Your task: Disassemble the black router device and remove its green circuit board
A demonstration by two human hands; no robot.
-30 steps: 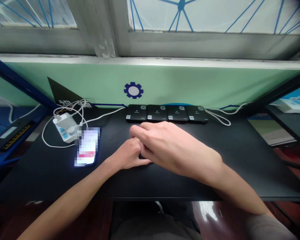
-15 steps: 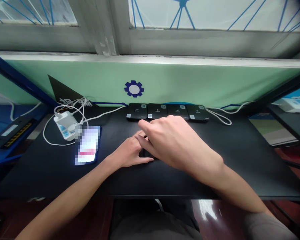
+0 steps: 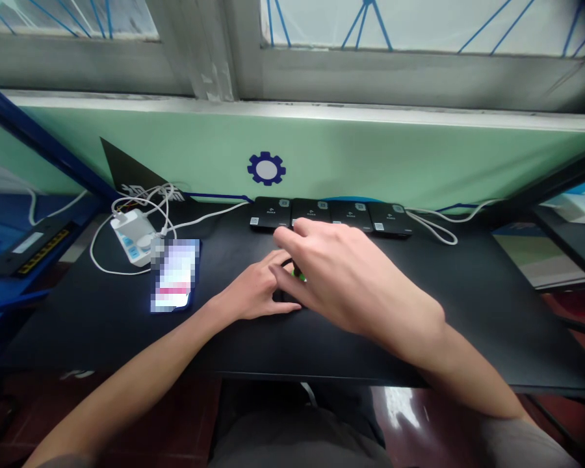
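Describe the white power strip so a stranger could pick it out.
At the left end of the black desk, below the green panel, find the white power strip. It lies beside the glowing phone, and blue buttons and a plugged-in white charger set it apart.

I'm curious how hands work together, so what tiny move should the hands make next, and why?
Probably the right hand should pinch the green bit, because its fingertips are right beside it. The left hand seems to be steadying the dark thing below.
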